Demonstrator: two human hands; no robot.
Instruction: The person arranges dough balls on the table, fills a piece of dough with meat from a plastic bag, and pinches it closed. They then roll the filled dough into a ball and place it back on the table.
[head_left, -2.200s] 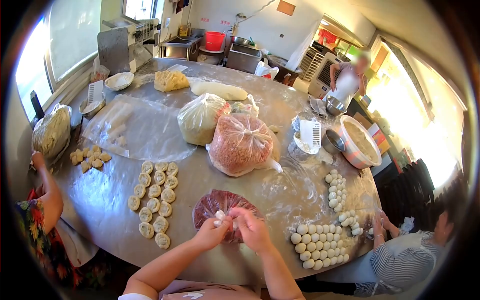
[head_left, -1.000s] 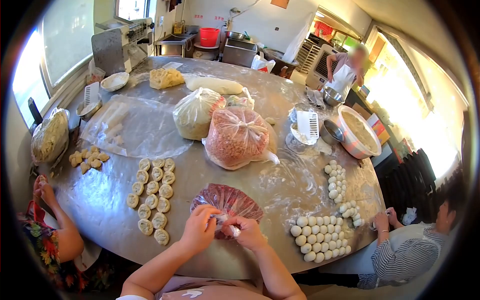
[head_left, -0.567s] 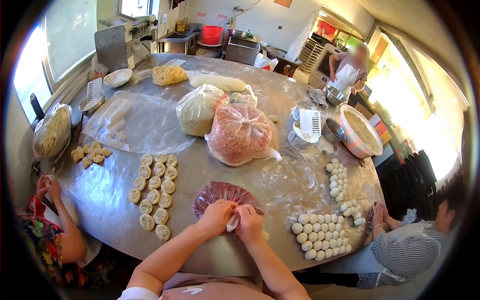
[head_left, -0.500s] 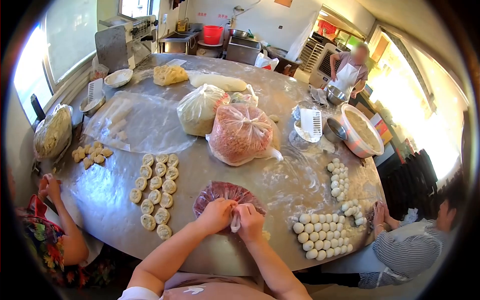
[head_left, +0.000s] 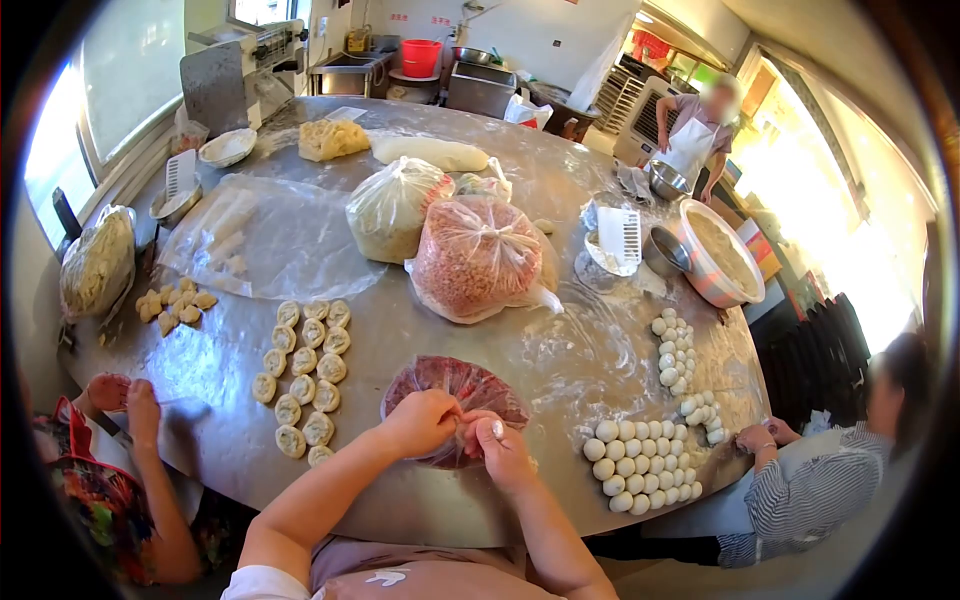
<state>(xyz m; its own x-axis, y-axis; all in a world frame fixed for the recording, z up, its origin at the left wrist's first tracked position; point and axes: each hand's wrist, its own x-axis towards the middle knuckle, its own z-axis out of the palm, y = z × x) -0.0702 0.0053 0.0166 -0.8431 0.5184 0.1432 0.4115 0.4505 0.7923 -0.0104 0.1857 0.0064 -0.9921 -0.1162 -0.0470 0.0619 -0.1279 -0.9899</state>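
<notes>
Plastic bag of dark red filling (head_left: 430,374), one: on the worktop (head_left: 566,398), near the middle of its near edge. Left hand (head_left: 422,424) and right hand (head_left: 498,454): fingers narrow, closed at its gathered neck. Handling, best: even tension, film unstretched. Pose: side by side, wrists angled inward.

Left hand (head_left: 423,421), right hand (head_left: 498,449), dark-red bag (head_left: 452,375) beneath, grip unclear

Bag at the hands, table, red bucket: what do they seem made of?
Bag: thin, glossy, see-through film, likely plastic; it wrinkles, and dark red shows through.
Table: smooth grey metal, perhaps stainless steel, judging by its bright, blurred reflections.
Bucket: probably plastic, from its even red colour, though too distant to be sure.
</notes>
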